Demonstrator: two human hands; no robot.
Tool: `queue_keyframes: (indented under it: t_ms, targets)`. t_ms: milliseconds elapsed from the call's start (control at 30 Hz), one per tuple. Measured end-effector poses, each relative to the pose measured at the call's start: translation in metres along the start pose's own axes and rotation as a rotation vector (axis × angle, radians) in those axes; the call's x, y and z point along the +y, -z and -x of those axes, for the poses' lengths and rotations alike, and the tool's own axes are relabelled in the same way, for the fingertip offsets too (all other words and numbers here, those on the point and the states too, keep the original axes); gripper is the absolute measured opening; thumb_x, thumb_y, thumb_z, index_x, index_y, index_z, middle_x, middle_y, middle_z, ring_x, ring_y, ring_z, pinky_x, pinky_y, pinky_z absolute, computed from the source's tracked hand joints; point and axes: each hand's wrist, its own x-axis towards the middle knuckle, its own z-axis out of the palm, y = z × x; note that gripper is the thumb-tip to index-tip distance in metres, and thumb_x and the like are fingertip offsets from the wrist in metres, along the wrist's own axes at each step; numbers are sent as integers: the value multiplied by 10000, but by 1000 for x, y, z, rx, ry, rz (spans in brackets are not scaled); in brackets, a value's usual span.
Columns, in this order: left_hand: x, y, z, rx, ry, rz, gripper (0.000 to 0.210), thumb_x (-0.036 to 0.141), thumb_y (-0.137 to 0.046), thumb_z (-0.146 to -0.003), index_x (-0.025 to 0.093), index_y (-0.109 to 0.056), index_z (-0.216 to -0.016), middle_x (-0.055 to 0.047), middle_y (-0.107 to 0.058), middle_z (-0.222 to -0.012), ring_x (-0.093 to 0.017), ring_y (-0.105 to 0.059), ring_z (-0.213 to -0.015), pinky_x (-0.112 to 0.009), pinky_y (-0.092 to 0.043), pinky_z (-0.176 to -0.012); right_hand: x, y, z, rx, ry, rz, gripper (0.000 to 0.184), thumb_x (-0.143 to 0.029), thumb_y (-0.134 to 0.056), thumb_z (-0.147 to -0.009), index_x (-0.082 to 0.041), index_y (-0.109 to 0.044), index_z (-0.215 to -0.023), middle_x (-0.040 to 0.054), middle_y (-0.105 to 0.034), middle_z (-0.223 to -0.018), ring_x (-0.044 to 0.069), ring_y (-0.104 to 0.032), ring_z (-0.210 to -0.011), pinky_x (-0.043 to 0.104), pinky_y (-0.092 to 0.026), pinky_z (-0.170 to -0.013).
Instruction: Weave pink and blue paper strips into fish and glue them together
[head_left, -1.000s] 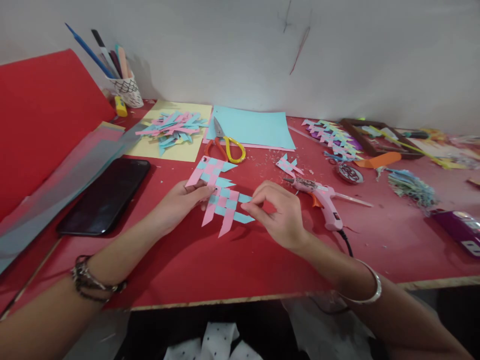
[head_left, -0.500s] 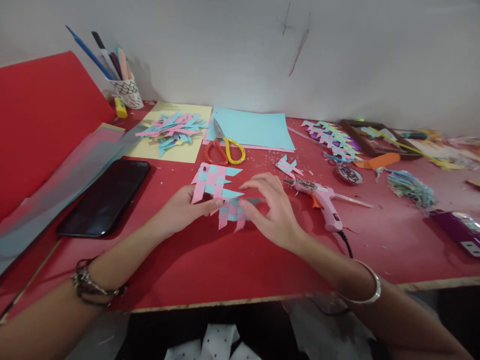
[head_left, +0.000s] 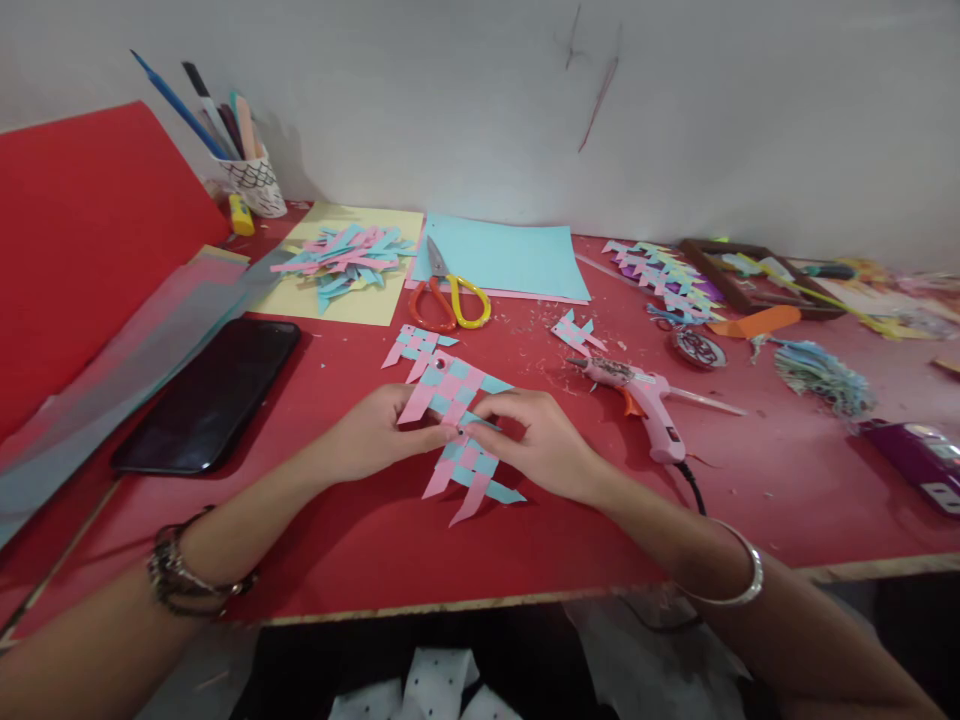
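Two woven paper fish in pink and light blue are between my hands, the upper paper fish (head_left: 457,378) overlapping the lower paper fish (head_left: 471,465). Each has a small dark eye at its head. My left hand (head_left: 382,435) is closed on them from the left, its thumb pressing by the lower one's eye. From the right, my right hand (head_left: 529,430) pinches the same spot with thumb and fingers, so both tips nearly meet there. Just behind lies a third woven paper fish (head_left: 417,344), partly covered by the upper one. A smaller paper fish (head_left: 576,331) rests farther right.
Scissors (head_left: 450,300) lie behind the hands, near a pile of paper strips (head_left: 349,258) and blue sheets (head_left: 510,258). To the right is a pink glue gun (head_left: 649,400) with its cord. A phone (head_left: 214,395) lies left. A pen cup (head_left: 259,185) stands behind.
My right hand has moved slightly left and closed on the lower fish, which was blurred before. Both held fish have come lower and closer, and the third fish behind now shows on the table.
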Motion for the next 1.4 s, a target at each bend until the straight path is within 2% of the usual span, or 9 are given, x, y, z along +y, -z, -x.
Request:
queue_keyframes:
  t_ms: [367, 567, 767, 967, 1167, 1300, 1400]
  targets:
    - [1, -1, -2, -23, -4, 23, 264, 433, -564, -667, 175, -611, -641, 17, -610, -619, -123, -532, -591, -214, -451, -545, -2, -2, 0, -6, -17, 0, 181, -199, -469, -781, -174, -456, -602, -39, -459, -572, 68, -405, -544, 186, -329, -533]
    - [-1, 0, 0, 73, 11, -6, 281, 446, -563, -662, 168, -556, -615, 26, -548, -594, -113, -494, -569, -208, -418, -521, 1, -1, 0, 10, -34, -23, 122, -166, -455, -744, -175, -463, -622, -29, -476, -598, 79, -415, -568, 196, -344, -553]
    - [0, 0, -2, 95, 6, -19, 277, 442, -562, -652, 173, -522, -598, 28, -503, -585, -117, -475, -569, -218, -420, -529, 2, -1, 0, 55, -79, -18, 180, -174, -474, -736, -177, -422, -565, -46, -427, -547, 67, -372, -527, 193, -305, -517]
    - [-2, -1, -2, 55, -28, -27, 262, 427, -544, -675, 175, -564, -605, 21, -558, -599, -126, -517, -588, -228, -446, -563, -2, -2, 0, 7, -110, -57, 195, -149, -461, -713, -175, -400, -530, -55, -371, -524, 64, -333, -519, 196, -295, -516]
    - [-1, -2, -1, 13, 16, -11, 293, 432, -583, -680, 206, -662, -850, -5, -686, -812, -176, -607, -757, -246, -477, -666, 0, -4, 0, 50, -86, -83, 152, -184, -486, -746, -175, -447, -599, -47, -453, -564, 66, -382, -540, 179, -313, -510]
    - [0, -1, 0, 19, 36, 6, 294, 411, -597, -685, 221, -665, -900, -2, -695, -886, -193, -613, -834, -252, -477, -708, 0, -4, 0, 36, -109, -123, 73, -198, -474, -783, -177, -525, -736, -24, -544, -667, 80, -457, -609, 185, -372, -579]
    - [0, -1, 1, 32, 58, -14, 299, 425, -596, -676, 211, -673, -870, -7, -697, -819, -204, -619, -801, -257, -482, -668, 0, -4, 0, 38, -104, -119, 102, -210, -477, -795, -170, -529, -716, -22, -550, -663, 79, -464, -612, 184, -373, -584]
